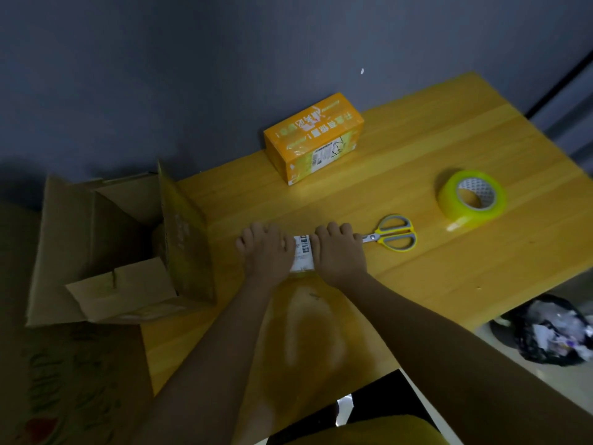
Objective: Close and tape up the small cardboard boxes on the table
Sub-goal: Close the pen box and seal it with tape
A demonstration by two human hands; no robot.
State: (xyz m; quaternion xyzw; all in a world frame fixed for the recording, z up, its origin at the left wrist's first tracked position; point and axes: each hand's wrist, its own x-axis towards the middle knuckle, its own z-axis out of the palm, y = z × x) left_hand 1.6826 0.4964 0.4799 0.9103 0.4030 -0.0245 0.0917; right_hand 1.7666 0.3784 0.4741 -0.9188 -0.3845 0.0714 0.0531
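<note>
Centre of frame: left hand (264,248) and right hand (338,252) clamped, fingers curled, over a small cardboard box (302,255) on the yellow wooden table (433,268), only its white barcode label showing, print unreadable. Right: yellow-handled scissors (393,234), glossy tape roll (471,199). Upper centre: orange printed box (313,138), text illegible; left: open brown carton (125,245).
</note>
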